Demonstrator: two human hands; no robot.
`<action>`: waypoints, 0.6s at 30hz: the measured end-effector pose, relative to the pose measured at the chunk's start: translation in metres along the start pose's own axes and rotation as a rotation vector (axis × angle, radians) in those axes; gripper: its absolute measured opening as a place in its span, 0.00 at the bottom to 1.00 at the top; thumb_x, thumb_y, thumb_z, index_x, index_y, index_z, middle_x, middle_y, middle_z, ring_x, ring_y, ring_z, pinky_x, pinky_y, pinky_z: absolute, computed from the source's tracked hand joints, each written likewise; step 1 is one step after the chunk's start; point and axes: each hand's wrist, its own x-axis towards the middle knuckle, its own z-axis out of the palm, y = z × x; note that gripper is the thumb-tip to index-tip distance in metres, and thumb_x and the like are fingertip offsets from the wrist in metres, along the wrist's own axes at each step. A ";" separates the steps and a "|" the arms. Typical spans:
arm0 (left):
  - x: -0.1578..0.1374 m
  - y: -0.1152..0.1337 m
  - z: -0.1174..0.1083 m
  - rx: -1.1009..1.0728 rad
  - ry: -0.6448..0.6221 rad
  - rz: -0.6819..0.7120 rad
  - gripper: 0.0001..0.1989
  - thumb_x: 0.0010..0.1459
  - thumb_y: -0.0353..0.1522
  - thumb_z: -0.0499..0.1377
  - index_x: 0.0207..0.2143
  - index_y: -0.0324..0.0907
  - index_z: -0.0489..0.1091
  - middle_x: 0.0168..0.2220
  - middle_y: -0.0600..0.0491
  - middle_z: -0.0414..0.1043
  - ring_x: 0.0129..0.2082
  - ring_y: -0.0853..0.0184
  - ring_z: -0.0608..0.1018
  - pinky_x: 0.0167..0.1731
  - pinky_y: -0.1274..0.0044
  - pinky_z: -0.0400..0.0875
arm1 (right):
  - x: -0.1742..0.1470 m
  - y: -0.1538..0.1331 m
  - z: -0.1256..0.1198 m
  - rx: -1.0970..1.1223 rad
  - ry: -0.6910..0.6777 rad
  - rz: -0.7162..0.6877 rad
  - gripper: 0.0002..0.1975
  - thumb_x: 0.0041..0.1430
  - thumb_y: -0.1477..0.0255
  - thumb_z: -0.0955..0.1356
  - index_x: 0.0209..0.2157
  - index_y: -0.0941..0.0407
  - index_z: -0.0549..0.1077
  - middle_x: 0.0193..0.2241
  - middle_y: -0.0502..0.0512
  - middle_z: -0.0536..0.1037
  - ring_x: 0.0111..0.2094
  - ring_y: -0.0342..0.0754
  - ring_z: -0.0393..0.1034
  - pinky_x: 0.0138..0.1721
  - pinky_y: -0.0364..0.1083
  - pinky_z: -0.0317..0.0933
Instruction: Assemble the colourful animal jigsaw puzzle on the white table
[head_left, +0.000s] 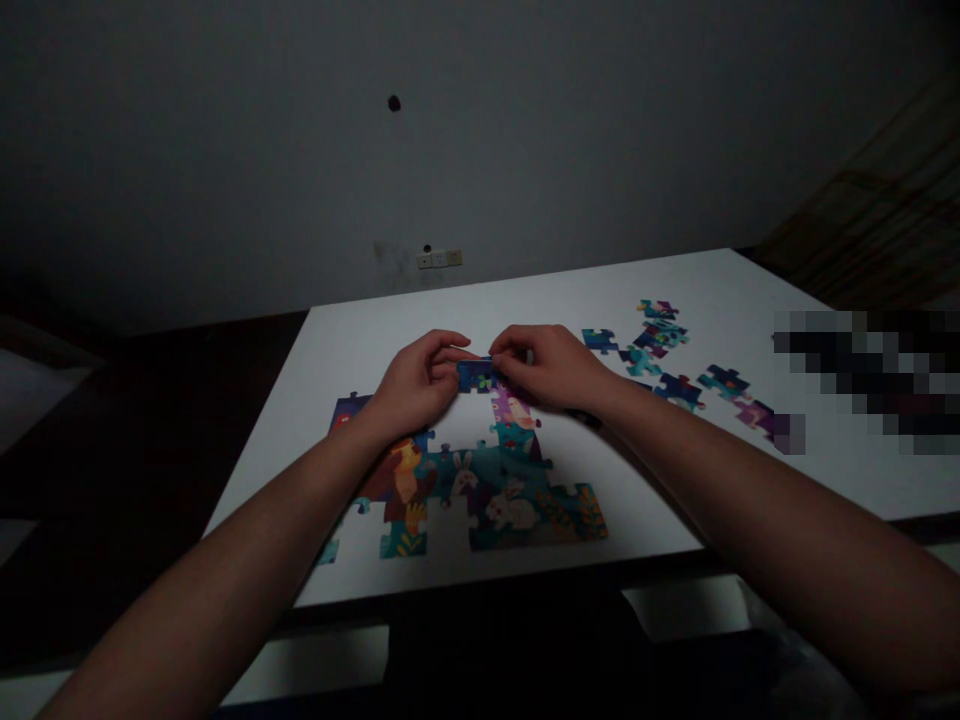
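A dark blue puzzle piece with a green plant print is between my two hands, at the top of a partly joined jigsaw puzzle. My right hand pinches its right side between thumb and fingers. From the left, my left hand has its thumb at the piece's edge and bent fingers along its top; the index finger sticks out above. The joined part shows white rabbits and a brown animal, with bare table in its gaps. My left hand and forearm hide some of its left side.
Loose puzzle pieces lie on the right of the white table, some overlapping. A wall socket strip is behind the far edge. A blurred-out patch covers the right side. Below the near edge is dark.
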 end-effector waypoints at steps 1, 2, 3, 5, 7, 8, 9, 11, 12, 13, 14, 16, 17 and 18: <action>0.000 0.000 0.000 -0.008 -0.003 -0.002 0.27 0.51 0.24 0.68 0.55 0.45 0.77 0.51 0.42 0.90 0.51 0.54 0.92 0.46 0.69 0.85 | 0.000 0.000 0.000 0.003 -0.002 -0.001 0.06 0.70 0.71 0.76 0.45 0.49 0.90 0.37 0.54 0.91 0.39 0.56 0.83 0.41 0.51 0.64; -0.001 0.001 0.000 -0.012 -0.007 -0.004 0.28 0.51 0.24 0.68 0.56 0.45 0.77 0.52 0.42 0.90 0.51 0.54 0.92 0.47 0.69 0.85 | 0.000 -0.001 0.000 0.005 -0.003 -0.002 0.07 0.70 0.71 0.76 0.45 0.49 0.90 0.37 0.54 0.91 0.39 0.55 0.83 0.41 0.50 0.64; -0.001 0.001 0.000 -0.012 -0.010 -0.005 0.28 0.51 0.24 0.68 0.56 0.44 0.77 0.52 0.42 0.91 0.51 0.55 0.92 0.47 0.70 0.85 | -0.001 -0.001 -0.001 0.005 -0.002 -0.004 0.07 0.70 0.71 0.76 0.45 0.50 0.90 0.38 0.54 0.91 0.39 0.55 0.83 0.41 0.50 0.64; -0.001 0.002 0.001 0.003 -0.015 0.000 0.27 0.52 0.24 0.68 0.56 0.44 0.78 0.52 0.43 0.91 0.51 0.55 0.92 0.46 0.71 0.85 | -0.001 -0.001 -0.001 0.004 0.002 -0.009 0.08 0.71 0.71 0.75 0.45 0.50 0.90 0.38 0.54 0.92 0.40 0.55 0.82 0.41 0.50 0.63; -0.001 0.002 0.002 0.030 -0.015 0.020 0.26 0.52 0.24 0.67 0.54 0.43 0.80 0.51 0.44 0.91 0.51 0.56 0.92 0.45 0.71 0.84 | -0.001 -0.001 -0.001 0.010 0.000 -0.017 0.08 0.72 0.69 0.75 0.45 0.50 0.90 0.39 0.54 0.92 0.40 0.55 0.82 0.41 0.50 0.63; -0.001 0.002 0.002 0.042 -0.014 0.028 0.25 0.52 0.24 0.66 0.53 0.44 0.81 0.51 0.44 0.91 0.51 0.56 0.92 0.46 0.71 0.85 | -0.002 -0.001 -0.001 0.016 -0.003 -0.020 0.08 0.72 0.69 0.75 0.45 0.50 0.90 0.39 0.55 0.92 0.40 0.55 0.82 0.41 0.50 0.63; -0.001 0.001 0.002 0.048 -0.015 0.034 0.24 0.51 0.23 0.66 0.52 0.44 0.81 0.51 0.44 0.91 0.51 0.57 0.92 0.46 0.71 0.85 | -0.002 -0.001 0.000 0.023 -0.008 -0.023 0.08 0.72 0.68 0.75 0.45 0.50 0.90 0.39 0.55 0.91 0.40 0.55 0.82 0.41 0.50 0.63; -0.001 0.000 0.002 0.049 -0.018 0.039 0.24 0.51 0.22 0.65 0.51 0.44 0.82 0.50 0.44 0.90 0.50 0.57 0.91 0.46 0.71 0.85 | -0.002 0.000 0.000 0.034 -0.013 -0.022 0.08 0.72 0.68 0.75 0.45 0.50 0.90 0.38 0.55 0.91 0.39 0.55 0.82 0.40 0.50 0.63; 0.000 -0.001 0.002 0.050 -0.019 0.041 0.24 0.51 0.22 0.65 0.51 0.44 0.82 0.50 0.44 0.90 0.50 0.57 0.91 0.46 0.71 0.85 | -0.002 0.000 0.001 0.037 -0.015 -0.019 0.08 0.71 0.68 0.75 0.45 0.50 0.90 0.37 0.55 0.91 0.38 0.55 0.81 0.40 0.50 0.63; 0.000 -0.001 0.002 0.052 -0.017 0.046 0.24 0.51 0.22 0.64 0.51 0.44 0.83 0.50 0.44 0.90 0.50 0.58 0.91 0.47 0.71 0.85 | -0.003 0.000 0.001 0.039 -0.019 -0.015 0.08 0.71 0.68 0.75 0.45 0.50 0.90 0.37 0.55 0.90 0.38 0.55 0.81 0.40 0.50 0.63; 0.000 -0.001 0.002 0.060 -0.016 0.053 0.24 0.51 0.22 0.64 0.51 0.44 0.83 0.50 0.44 0.90 0.50 0.58 0.91 0.47 0.71 0.85 | -0.003 -0.001 0.001 0.037 -0.023 -0.013 0.08 0.71 0.68 0.76 0.45 0.50 0.91 0.37 0.55 0.90 0.38 0.55 0.81 0.40 0.50 0.63; 0.001 -0.002 0.001 0.085 -0.016 0.063 0.24 0.52 0.22 0.64 0.51 0.44 0.84 0.50 0.45 0.91 0.50 0.58 0.91 0.47 0.71 0.85 | -0.003 -0.001 0.000 0.026 -0.031 -0.009 0.08 0.71 0.68 0.76 0.46 0.50 0.91 0.36 0.55 0.90 0.37 0.54 0.81 0.40 0.50 0.64; 0.001 -0.002 0.001 0.101 -0.019 0.067 0.23 0.52 0.23 0.64 0.51 0.44 0.84 0.49 0.45 0.91 0.50 0.58 0.91 0.48 0.71 0.85 | -0.003 -0.002 0.000 0.017 -0.035 -0.008 0.08 0.71 0.68 0.76 0.47 0.51 0.91 0.36 0.55 0.90 0.37 0.54 0.81 0.40 0.50 0.64; 0.001 -0.001 0.000 0.120 -0.019 0.073 0.23 0.52 0.23 0.64 0.51 0.44 0.84 0.49 0.46 0.91 0.49 0.58 0.91 0.48 0.70 0.85 | -0.003 -0.002 0.000 0.009 -0.038 -0.007 0.09 0.72 0.68 0.75 0.47 0.51 0.91 0.37 0.55 0.90 0.37 0.53 0.82 0.39 0.50 0.64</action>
